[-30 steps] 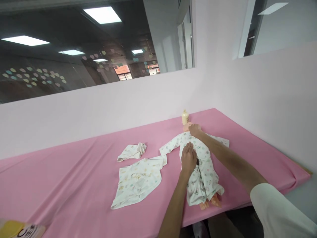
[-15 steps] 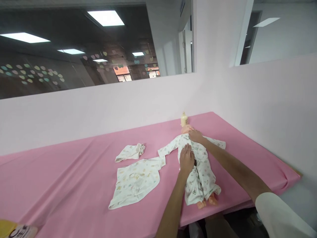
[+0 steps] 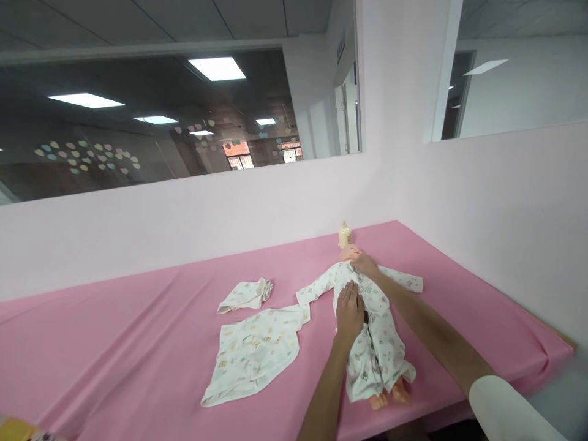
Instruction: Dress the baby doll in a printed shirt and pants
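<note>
A baby doll [image 3: 350,252] lies on its back on the pink-covered table, its head away from me and bare feet near the front edge. It wears a white patterned baby shirt [image 3: 340,275] with sleeves spread, and matching trousers [image 3: 386,346]. My left hand [image 3: 350,311] rests on the shirt's belly, its fingers stretched out. At the collar, just below the doll's chin, my right hand [image 3: 366,265] has its fingers closed on the shirt; its fingertips are partly hidden. A small dark patch shows beside my left hand at the waist.
Left of the doll lie a white patterned baby garment [image 3: 257,352] spread flat and a folded cloth [image 3: 245,296]. A pale yellow bottle [image 3: 345,234] stands behind the doll's head. A yellow object [image 3: 16,430] shows at the lower left. Walls with windows border the pink table [image 3: 151,355].
The camera view has tilted up slightly, so everything sits lower in the picture. Both hands stay at nearly the same places on the doll, and the clothes lie unchanged.
</note>
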A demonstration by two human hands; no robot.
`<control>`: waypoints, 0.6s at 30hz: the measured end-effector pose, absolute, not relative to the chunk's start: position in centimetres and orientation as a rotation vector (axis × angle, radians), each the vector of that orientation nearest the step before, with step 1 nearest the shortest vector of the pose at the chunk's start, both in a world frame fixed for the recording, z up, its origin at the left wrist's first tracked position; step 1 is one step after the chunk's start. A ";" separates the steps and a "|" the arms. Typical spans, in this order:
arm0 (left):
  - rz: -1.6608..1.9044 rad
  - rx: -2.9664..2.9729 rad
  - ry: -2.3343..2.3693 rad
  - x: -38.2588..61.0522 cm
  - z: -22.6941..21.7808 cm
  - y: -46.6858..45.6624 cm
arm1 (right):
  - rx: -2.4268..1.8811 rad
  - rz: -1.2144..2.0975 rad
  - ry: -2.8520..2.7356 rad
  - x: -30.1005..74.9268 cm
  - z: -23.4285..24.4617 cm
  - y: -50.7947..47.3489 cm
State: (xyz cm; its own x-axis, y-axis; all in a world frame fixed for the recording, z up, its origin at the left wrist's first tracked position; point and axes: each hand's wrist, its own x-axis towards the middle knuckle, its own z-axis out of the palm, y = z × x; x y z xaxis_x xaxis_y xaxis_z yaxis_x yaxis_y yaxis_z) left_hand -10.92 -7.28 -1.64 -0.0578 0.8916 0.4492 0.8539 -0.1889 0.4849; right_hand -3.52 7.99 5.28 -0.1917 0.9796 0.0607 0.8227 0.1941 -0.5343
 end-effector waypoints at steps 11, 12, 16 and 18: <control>1.171 2.108 1.941 -11.3 -2.2 -7.1 | -1.747 0.563 -2.094 -4.4 5.6 7.3; 1.169 2.109 1.939 -11.3 -2.2 -7.1 | -1.762 0.569 -2.085 -4.4 5.6 7.4; 1.151 2.092 1.959 -11.3 -2.2 -7.2 | -1.809 0.561 -2.021 -3.5 5.8 7.8; 1.148 2.089 1.960 -11.3 -2.2 -7.2 | -1.837 0.539 -1.981 -2.5 5.8 7.8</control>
